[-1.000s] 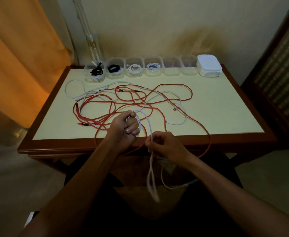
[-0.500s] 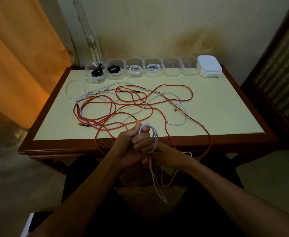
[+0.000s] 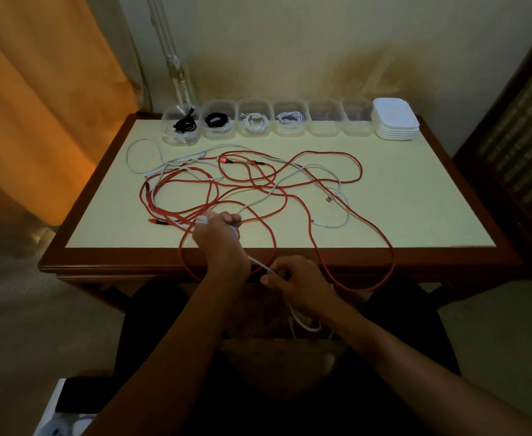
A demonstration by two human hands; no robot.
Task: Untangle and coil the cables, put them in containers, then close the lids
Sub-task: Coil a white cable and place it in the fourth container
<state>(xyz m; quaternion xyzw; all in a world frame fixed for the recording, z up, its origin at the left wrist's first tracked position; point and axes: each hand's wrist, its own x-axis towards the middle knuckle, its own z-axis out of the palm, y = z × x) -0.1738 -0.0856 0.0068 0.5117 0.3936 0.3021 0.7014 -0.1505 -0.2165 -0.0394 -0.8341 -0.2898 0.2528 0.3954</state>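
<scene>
My left hand [image 3: 219, 236] grips a coil of white cable [image 3: 260, 265] over the table's front edge. That cable runs taut down to my right hand [image 3: 293, 280], which pinches it just below the edge; its slack loops in my lap. A tangle of red cables [image 3: 252, 184] and white cables [image 3: 327, 174] covers the middle of the table. Several clear containers [image 3: 324, 122] line the back edge; the four on the left hold coiled black or white cables, the two on the right look empty. A stack of white lids [image 3: 395, 119] stands at the row's right end.
The cream-topped table [image 3: 415, 199] has a dark wooden rim. An orange curtain [image 3: 38, 105] hangs at the left and dark furniture [image 3: 523, 146] stands at the right. One red loop [image 3: 381, 269] droops over the front edge.
My hands, pressed together half a second ago, have parted: the left moved up onto the table with the coil, the right drew the white cable down and right. Less slack hangs in my lap.
</scene>
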